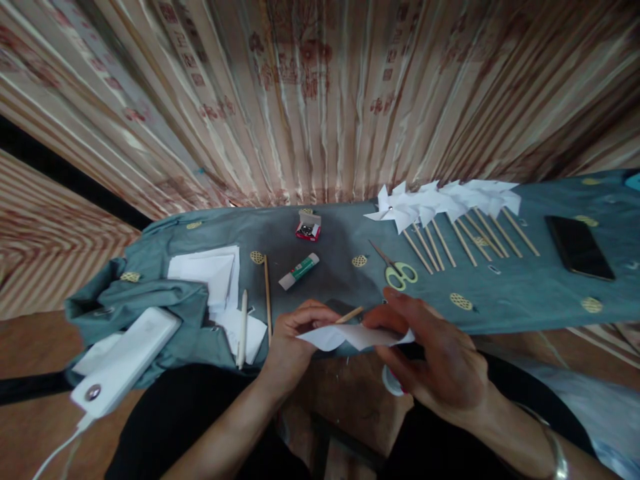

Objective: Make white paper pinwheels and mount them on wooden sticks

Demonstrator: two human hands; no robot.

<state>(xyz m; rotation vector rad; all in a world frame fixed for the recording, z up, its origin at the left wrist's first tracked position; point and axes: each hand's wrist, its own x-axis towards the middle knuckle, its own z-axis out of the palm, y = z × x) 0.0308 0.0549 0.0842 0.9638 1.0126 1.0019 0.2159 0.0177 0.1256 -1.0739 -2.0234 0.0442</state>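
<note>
Between my two hands is a white paper pinwheel [333, 338], seen nearly edge-on. A thin wooden stick [350, 315] shows just behind its upper edge; its other end is hidden. My left hand [300, 333] is closed on the pinwheel's left side, its fingers curled behind the paper. With thumb and fingers, my right hand [440, 353] grips the right side. Beyond the right hand lie scissors [399, 274] with pale green handles. A glue stick [299, 271] and a small red box of dark pins [308, 229] lie farther back.
Several finished paper pinwheels [445, 203] on sticks overlap at the back right, left of a black phone [580, 247]. White paper sheets [230, 267], a white pen [243, 330], a loose wooden stick [268, 297] and a corded white power bank [127, 360] occupy the left. A curtain [310, 120] hangs behind.
</note>
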